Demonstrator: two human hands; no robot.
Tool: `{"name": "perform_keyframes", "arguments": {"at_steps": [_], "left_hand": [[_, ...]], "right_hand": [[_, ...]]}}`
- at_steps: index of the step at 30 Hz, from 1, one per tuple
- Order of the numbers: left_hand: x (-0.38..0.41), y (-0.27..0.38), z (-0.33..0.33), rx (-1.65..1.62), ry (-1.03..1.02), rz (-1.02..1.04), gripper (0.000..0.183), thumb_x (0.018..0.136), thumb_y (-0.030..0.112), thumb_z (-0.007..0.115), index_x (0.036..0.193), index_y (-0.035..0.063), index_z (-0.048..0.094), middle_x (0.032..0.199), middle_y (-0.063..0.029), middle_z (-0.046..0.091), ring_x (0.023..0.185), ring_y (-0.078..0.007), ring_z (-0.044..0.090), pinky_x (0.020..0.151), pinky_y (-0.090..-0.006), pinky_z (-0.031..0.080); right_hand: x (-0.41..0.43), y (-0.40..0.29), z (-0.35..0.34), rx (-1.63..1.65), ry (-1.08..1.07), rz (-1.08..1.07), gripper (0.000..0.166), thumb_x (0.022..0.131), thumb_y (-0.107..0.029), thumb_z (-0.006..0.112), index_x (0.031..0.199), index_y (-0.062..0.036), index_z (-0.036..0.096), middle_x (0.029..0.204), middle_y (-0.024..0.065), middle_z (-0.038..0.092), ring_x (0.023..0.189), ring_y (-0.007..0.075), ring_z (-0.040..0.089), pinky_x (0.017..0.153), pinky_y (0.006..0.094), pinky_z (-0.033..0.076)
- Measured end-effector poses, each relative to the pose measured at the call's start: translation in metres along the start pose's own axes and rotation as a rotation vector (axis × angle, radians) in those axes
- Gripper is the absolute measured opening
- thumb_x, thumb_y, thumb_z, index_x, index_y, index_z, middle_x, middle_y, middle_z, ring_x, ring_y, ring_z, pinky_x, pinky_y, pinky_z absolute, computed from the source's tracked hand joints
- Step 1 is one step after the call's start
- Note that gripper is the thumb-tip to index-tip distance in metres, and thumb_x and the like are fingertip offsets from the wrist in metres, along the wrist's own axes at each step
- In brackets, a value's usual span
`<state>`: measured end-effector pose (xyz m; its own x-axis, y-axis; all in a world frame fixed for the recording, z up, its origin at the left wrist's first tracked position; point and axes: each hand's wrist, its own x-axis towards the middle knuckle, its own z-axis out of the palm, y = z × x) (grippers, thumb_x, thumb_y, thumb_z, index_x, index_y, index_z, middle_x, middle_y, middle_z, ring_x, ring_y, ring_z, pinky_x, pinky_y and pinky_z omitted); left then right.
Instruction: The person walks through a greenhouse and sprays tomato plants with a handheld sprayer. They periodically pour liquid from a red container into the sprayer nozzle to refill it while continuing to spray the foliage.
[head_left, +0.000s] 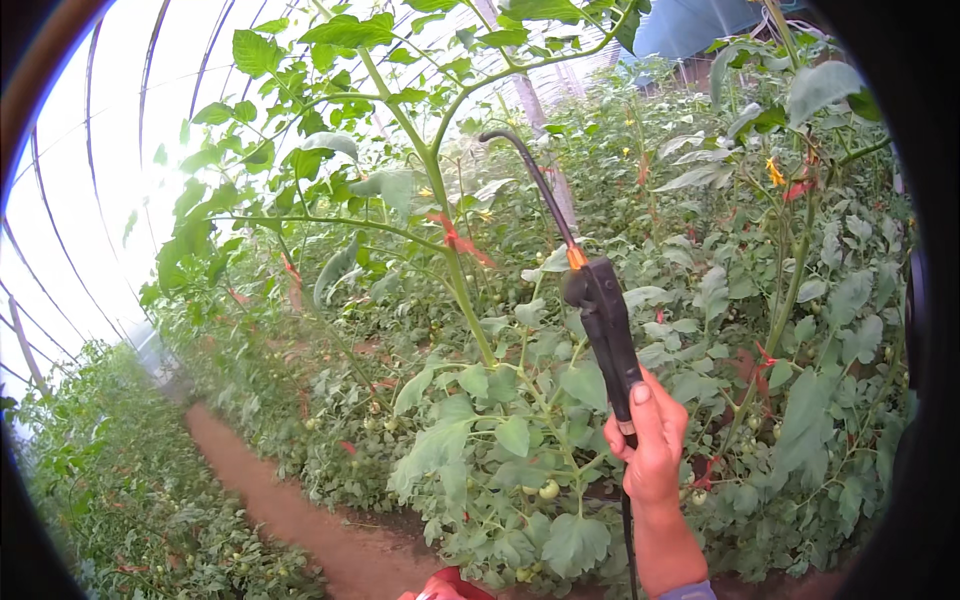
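Observation:
My right hand (651, 439) grips the lower end of a black handheld spray wand (609, 337), its thumb laid along the handle. From an orange collar (576, 256) at the handle's top, a thin dark tube (536, 176) rises and hooks over to the left. A black cord or hose (628, 540) hangs below the fist. Just left of the wand stands a tall tomato stem (457, 277) with a red tie (459, 241) around it. At the bottom edge my left hand (435, 589) shows only in part beside something red (463, 585); its grasp is unclear.
Dense tomato plants (750, 300) with green tomatoes (550, 489) and several red ties fill the right side. A bare soil path (262, 495) runs towards the upper left, with another plant row (150, 480) beyond it. A pale post (536, 112) and greenhouse ribs (90, 112) stand behind.

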<state>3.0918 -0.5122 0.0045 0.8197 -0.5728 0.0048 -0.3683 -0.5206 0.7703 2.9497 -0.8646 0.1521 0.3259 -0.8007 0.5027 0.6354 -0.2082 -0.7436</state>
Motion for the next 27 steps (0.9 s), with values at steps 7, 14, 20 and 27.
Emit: {"name": "perform_keyframes", "arguments": {"at_steps": [7,14,20,27], "left_hand": [[0.009,-0.016,-0.012,-0.014,0.019,-0.032,0.039,0.091,0.036,0.079,0.091,-0.0015,0.067,0.077,-0.0139,0.067,0.074,-0.014,0.057,0.068,-0.0368,0.052],[0.044,-0.047,-0.02,-0.104,0.011,-0.035,0.032,0.091,0.03,0.079,0.094,0.0003,0.069,0.08,-0.0073,0.069,0.077,-0.0104,0.058,0.069,-0.0331,0.052],[0.098,-0.078,-0.045,-0.156,-0.079,0.04,0.032,0.091,0.03,0.08,0.096,0.0002,0.07,0.083,-0.0071,0.07,0.079,-0.0104,0.059,0.07,-0.0322,0.052],[0.17,-0.138,-0.073,-0.309,-0.276,0.112,0.027,0.092,0.023,0.08,0.098,-0.0008,0.068,0.088,-0.0053,0.07,0.082,-0.0107,0.06,0.073,-0.0304,0.051]], "right_hand": [[-0.023,-0.005,-0.015,0.074,-0.007,0.022,0.057,0.103,-0.046,0.047,0.108,0.0092,0.06,0.084,0.0124,0.064,0.05,0.0081,0.045,0.042,0.0221,0.029],[-0.055,0.013,-0.047,0.097,-0.095,-0.052,0.057,0.104,-0.048,0.047,0.124,0.0042,0.057,0.104,0.0205,0.066,0.062,0.0141,0.051,0.049,0.0269,0.039],[-0.062,0.003,-0.007,0.048,0.14,-0.318,0.068,0.104,-0.056,0.041,0.139,0.0023,0.051,0.095,0.0184,0.063,0.046,0.0111,0.045,0.038,0.0221,0.031],[-0.077,-0.044,0.068,-0.235,0.297,-0.672,0.065,0.11,-0.051,0.03,0.154,-0.0049,0.04,0.104,0.0103,0.057,0.047,0.0068,0.039,0.038,0.0193,0.029]]}}
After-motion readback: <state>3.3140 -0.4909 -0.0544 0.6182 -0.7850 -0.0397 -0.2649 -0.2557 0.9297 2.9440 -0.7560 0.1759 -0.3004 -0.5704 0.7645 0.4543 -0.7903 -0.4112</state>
